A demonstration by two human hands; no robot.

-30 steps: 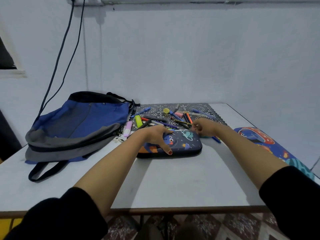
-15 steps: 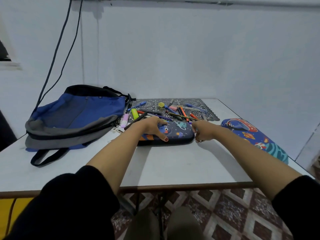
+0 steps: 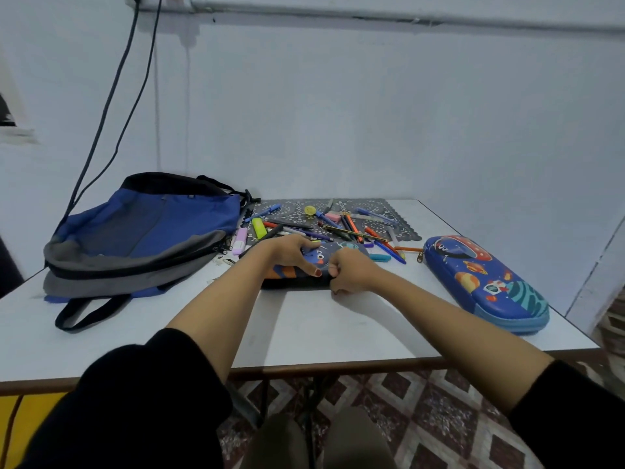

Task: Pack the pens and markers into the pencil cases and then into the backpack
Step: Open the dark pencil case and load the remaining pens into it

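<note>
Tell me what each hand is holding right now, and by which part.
The left hand presses flat on top of the dark pencil case. The right hand pinches its near edge with curled fingers, likely at the hidden zipper pull.

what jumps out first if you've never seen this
Both hands meet mid-table on a dark pencil case: the left hand rests on top, the right hand pinches its near edge. Behind lies a bright scatter of pens and markers, with a blue backpack left and a blue pencil case right.
</note>
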